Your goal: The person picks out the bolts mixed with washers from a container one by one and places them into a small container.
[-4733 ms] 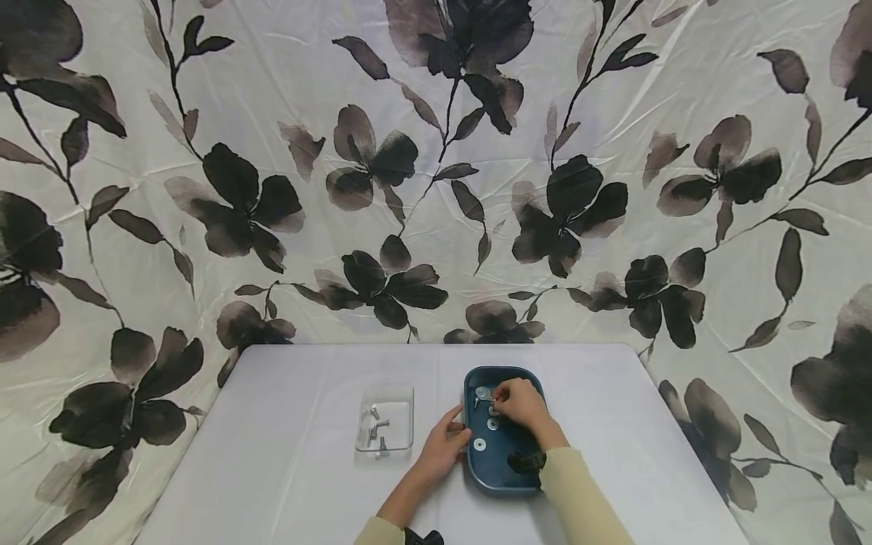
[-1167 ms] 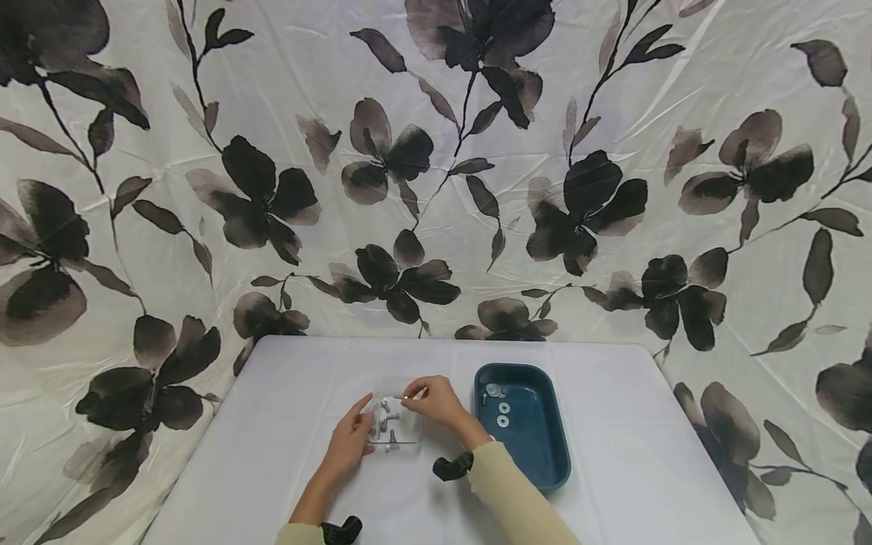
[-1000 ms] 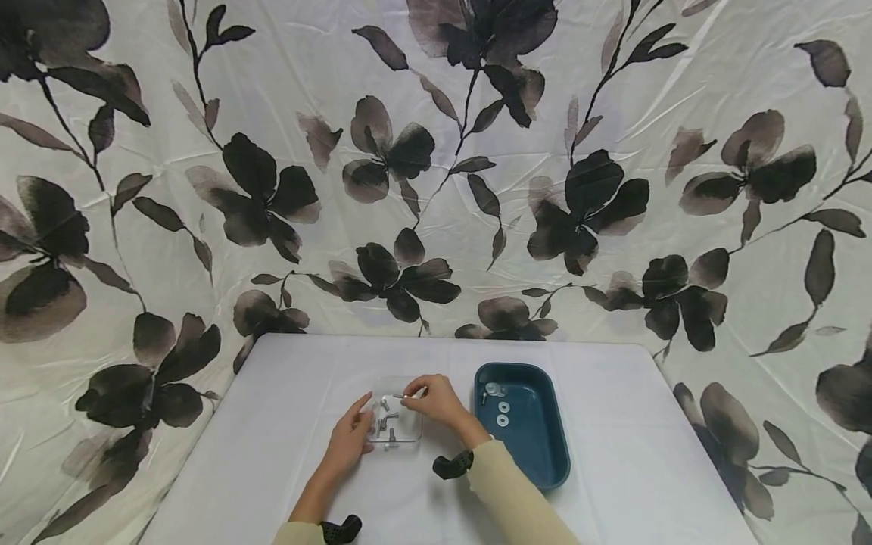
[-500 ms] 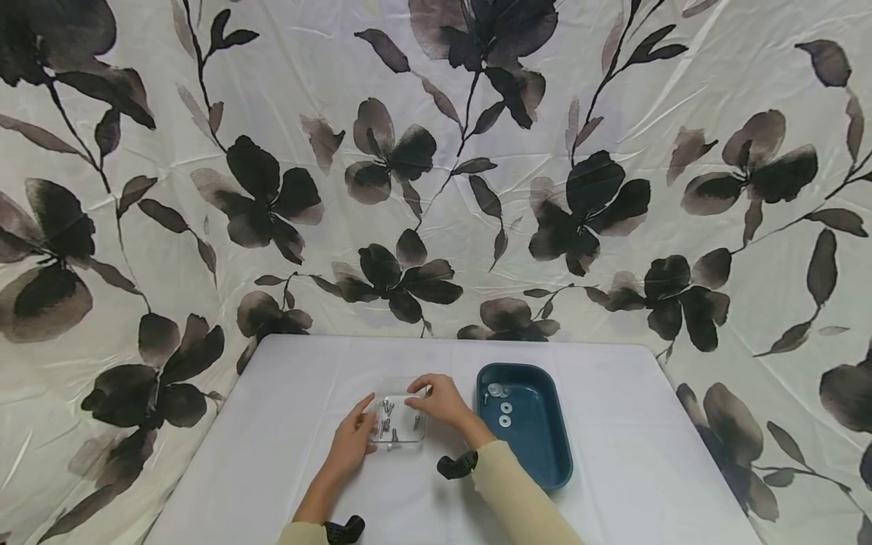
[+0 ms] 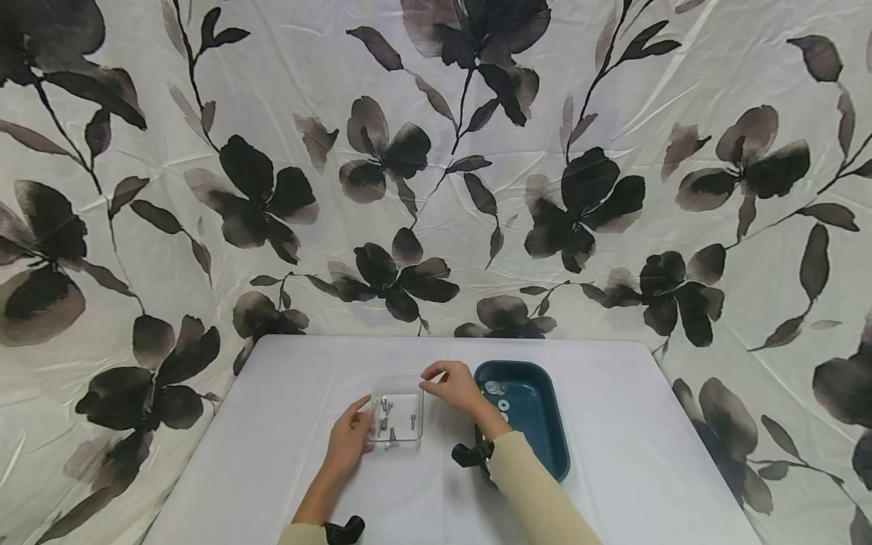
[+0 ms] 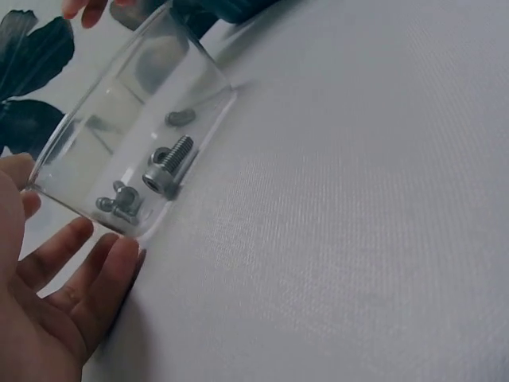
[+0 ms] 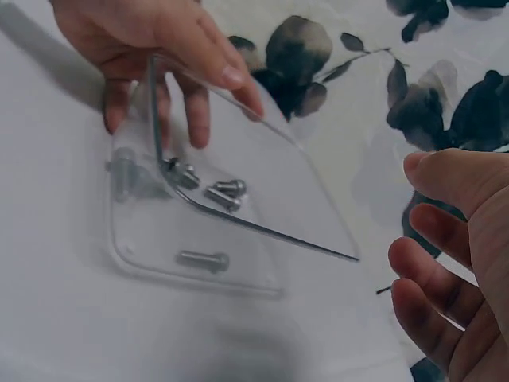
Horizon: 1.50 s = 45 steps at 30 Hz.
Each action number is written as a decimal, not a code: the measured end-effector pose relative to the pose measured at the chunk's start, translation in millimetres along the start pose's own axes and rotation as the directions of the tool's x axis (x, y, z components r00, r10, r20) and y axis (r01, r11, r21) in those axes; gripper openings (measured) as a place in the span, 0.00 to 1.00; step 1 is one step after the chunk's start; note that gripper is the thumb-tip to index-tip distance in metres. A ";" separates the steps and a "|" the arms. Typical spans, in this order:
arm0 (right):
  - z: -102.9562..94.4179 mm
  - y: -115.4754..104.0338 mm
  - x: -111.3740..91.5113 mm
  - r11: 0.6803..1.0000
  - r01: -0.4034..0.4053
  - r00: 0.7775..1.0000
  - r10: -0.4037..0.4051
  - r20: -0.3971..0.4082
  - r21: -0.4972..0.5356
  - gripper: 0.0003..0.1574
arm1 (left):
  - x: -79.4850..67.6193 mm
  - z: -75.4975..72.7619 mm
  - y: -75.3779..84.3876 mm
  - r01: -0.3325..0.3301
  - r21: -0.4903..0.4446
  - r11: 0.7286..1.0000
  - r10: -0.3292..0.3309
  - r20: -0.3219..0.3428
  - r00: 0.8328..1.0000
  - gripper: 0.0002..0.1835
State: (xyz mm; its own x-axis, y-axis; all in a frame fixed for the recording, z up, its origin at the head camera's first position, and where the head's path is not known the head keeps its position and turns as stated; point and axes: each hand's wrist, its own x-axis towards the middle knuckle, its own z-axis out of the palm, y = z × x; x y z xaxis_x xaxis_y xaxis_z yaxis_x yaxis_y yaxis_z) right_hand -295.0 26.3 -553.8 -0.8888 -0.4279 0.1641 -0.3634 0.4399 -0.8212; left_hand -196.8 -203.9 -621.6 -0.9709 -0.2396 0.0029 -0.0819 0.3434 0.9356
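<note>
My left hand rests against the left side of a clear plastic box, its fingers fairly straight along the wall. Several metal screws lie in the box; one screw lies apart from the others, near the right wall. Just beyond the box's far right corner, my right hand hovers with loosely bent fingers and nothing between them, thumb apart from the fingertips in the right wrist view. That hand is between the box and a dark blue tray, its forearm covering part of the tray's left side.
Inside the tray are several round washers and translucent discs, near its far left corner. Both stand on a white-covered table. A flowered cloth hangs behind the table.
Both hands came from the blue tray to the clear box. My right hand let a screw go inside the box, at the right, then moved right toward the tray. My left hand stays at the box.
</note>
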 end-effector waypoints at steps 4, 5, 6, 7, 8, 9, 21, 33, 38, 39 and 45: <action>-11.5 2.3 -1.5 1.000 0.023 0.999 -0.023 -0.028 -0.005 0.09 | 1.8 -3.0 5.1 -0.034 0.033 0.999 0.036 -0.084 0.996 0.22; -14.4 3.1 -2.4 1.000 0.026 0.999 -0.027 -0.033 -0.009 0.09 | 2.3 -4.0 6.7 -0.039 0.043 0.998 0.044 -0.111 0.993 0.21; -17.3 4.1 -3.3 1.000 0.027 0.999 -0.028 -0.039 -0.009 0.08 | 2.9 -4.8 8.4 -0.045 0.052 0.998 0.052 -0.134 0.990 0.21; -20.3 5.3 -4.3 1.000 0.028 0.999 -0.028 -0.045 -0.006 0.08 | 3.4 -5.8 10.7 -0.055 0.058 0.997 0.064 -0.157 0.986 0.20; -23.2 6.5 -5.2 1.000 0.023 0.999 -0.023 -0.048 -0.005 0.08 | 3.6 -6.8 13.5 -0.069 0.061 0.996 0.079 -0.173 0.982 0.20; -26.0 7.8 -6.2 1.000 0.023 0.998 -0.024 -0.052 -0.006 0.07 | 4.1 -7.5 16.6 -0.085 0.063 0.994 0.095 -0.186 0.978 0.19; -57.2 22.7 -18.5 1.000 -0.003 0.995 0.004 -0.100 0.010 0.05 | 1.9 -3.9 68.0 -0.176 0.088 0.980 0.183 -0.071 0.981 0.17; -81.2 38.7 -38.5 0.998 -0.053 0.989 0.059 -0.134 0.045 0.04 | -5.7 21.1 107.3 -0.215 -0.017 0.976 0.215 0.147 0.965 0.19; -85.3 48.2 -42.0 0.997 -0.062 0.988 0.066 -0.137 0.038 0.04 | -7.4 36.4 113.4 -0.221 -0.091 0.971 0.236 0.214 0.948 0.20; -85.9 50.0 -42.9 0.997 -0.067 0.988 0.071 -0.136 0.034 0.04 | -7.5 39.6 113.5 -0.212 -0.106 0.971 0.231 0.223 0.947 0.20; -87.9 61.1 -48.7 0.996 -0.088 0.983 0.088 -0.159 0.008 0.02 | -9.6 57.8 116.0 -0.165 -0.127 0.978 0.194 0.276 0.941 0.22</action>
State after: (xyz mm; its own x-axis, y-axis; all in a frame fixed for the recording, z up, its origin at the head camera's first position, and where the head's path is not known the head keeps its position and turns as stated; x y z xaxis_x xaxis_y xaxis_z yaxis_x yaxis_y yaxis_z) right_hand -298.4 143.4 -563.9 -0.9504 -0.2563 0.1764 -0.2819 0.4692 -0.8369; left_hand -210.1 -109.3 -533.5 -0.9920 0.0916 0.0872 0.1083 0.2599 0.9595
